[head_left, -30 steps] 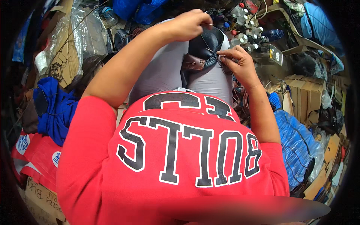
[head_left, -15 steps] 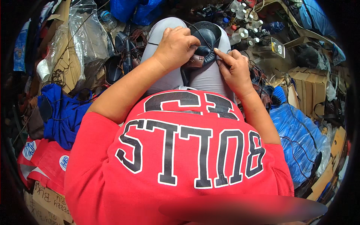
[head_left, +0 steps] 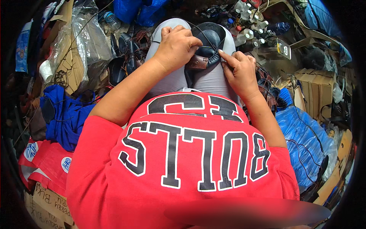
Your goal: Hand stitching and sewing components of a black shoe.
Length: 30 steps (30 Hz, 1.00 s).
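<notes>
A dark leather shoe point(head_left: 211, 37) with a brown leather section point(head_left: 198, 62) rests across my thighs between the knees. My left hand point(head_left: 178, 44) is closed just left of the shoe, fingertips pinching a thin thread stretched toward the stitched rim. At the shoe's right edge, my right hand point(head_left: 241, 72) has its index finger and thumb drawn in against the gathered seam; whatever lies between them is too small to make out. A dark cord point(head_left: 204, 33) slants over the shoe from the left knee.
More dark shoes point(head_left: 128, 51) and tangled laces lie left of my legs. Several small bottles point(head_left: 244, 36) stand ahead on the right. Stacked cardboard point(head_left: 315, 91) and a blue plastic bag point(head_left: 299, 141) are at my right, blue cloth point(head_left: 66, 118) at my left.
Hardly anything differs. My left hand has shifted very slightly left and down, while the right hand stays at the shoe's edge.
</notes>
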{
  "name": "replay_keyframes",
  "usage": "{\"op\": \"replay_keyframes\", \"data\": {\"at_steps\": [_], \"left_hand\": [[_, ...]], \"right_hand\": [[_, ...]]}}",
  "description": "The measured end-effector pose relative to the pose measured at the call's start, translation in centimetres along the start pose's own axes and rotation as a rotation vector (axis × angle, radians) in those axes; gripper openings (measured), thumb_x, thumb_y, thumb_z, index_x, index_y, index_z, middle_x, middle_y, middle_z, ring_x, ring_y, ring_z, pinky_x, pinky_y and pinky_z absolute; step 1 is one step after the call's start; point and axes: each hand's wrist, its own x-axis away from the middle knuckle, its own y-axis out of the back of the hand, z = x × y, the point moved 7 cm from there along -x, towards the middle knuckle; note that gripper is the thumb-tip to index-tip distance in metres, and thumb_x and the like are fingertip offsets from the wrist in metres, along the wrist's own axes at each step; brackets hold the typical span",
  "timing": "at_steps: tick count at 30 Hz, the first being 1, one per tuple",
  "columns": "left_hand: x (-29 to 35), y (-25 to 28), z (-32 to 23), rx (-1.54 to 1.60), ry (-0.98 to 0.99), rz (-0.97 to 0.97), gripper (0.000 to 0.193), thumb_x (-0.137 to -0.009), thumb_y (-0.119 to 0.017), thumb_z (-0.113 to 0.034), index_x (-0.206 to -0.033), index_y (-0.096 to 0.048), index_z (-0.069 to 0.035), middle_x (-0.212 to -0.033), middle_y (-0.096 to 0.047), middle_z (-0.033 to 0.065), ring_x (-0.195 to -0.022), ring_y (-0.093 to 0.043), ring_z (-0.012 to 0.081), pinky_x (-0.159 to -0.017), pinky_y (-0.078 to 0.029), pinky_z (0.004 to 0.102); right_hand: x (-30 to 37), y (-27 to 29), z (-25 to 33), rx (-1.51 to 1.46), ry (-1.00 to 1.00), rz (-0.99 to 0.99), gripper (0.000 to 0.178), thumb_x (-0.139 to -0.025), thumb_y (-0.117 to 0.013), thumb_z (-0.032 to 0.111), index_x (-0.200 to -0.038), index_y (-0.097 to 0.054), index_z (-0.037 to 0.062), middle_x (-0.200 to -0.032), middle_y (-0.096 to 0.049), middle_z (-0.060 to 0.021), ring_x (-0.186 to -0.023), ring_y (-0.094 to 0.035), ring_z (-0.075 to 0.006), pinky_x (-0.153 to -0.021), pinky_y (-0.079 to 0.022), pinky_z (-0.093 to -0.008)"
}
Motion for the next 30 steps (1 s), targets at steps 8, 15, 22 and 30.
{"op": "replay_keyframes", "data": {"at_steps": [8,15,22,30], "left_hand": [[-0.8,-0.5,0.7,0.378,0.017,0.026,0.014,-0.073,-0.068,-0.010,-0.084,-0.071,-0.019,-0.071,-0.054,-0.0016,-0.076,-0.051,0.0174,-0.075,-0.031,0.0350],[-1.4,-0.7,1.3,0.207,0.000,0.018,0.015,-0.072,-0.070,-0.010,-0.083,-0.072,-0.020,-0.069,-0.050,-0.0015,-0.075,-0.049,0.0180,-0.073,-0.029,0.0356],[-1.3,-1.1,1.3,0.182,0.008,0.068,0.018,-0.072,-0.070,-0.010,-0.083,-0.073,-0.023,-0.072,-0.051,-0.0031,-0.079,-0.048,0.0166,-0.076,-0.027,0.0363],[-2.5,-3.2,1.7,0.205,0.072,0.197,0.014,-0.073,-0.069,-0.018,-0.083,-0.073,-0.026,-0.074,-0.054,-0.0044,-0.089,-0.050,0.0161,-0.082,-0.027,0.0369]], "right_hand": [[-0.4,-1.0,-3.1,-0.395,-0.194,0.130,0.031,-0.077,-0.061,0.002,-0.104,-0.068,0.0148,-0.071,-0.051,-0.0068,-0.070,-0.054,-0.0187,-0.064,-0.044,-0.0275],[-2.1,-1.7,-5.3,-0.618,-0.209,0.299,0.038,-0.077,-0.052,-0.007,-0.103,-0.069,0.0147,-0.083,-0.047,-0.0026,-0.078,-0.050,-0.0124,-0.074,-0.042,-0.0233],[-2.9,-2.1,-5.8,-0.612,-0.186,0.357,0.044,-0.073,-0.046,-0.010,-0.101,-0.069,0.0134,-0.085,-0.048,-0.0021,-0.081,-0.050,-0.0122,-0.078,-0.041,-0.0225],[-3.2,-3.3,-6.4,-0.761,-0.216,0.421,0.048,-0.069,-0.046,-0.011,-0.104,-0.070,0.0141,-0.082,-0.048,0.0007,-0.079,-0.049,-0.0097,-0.077,-0.040,-0.0206]]}}
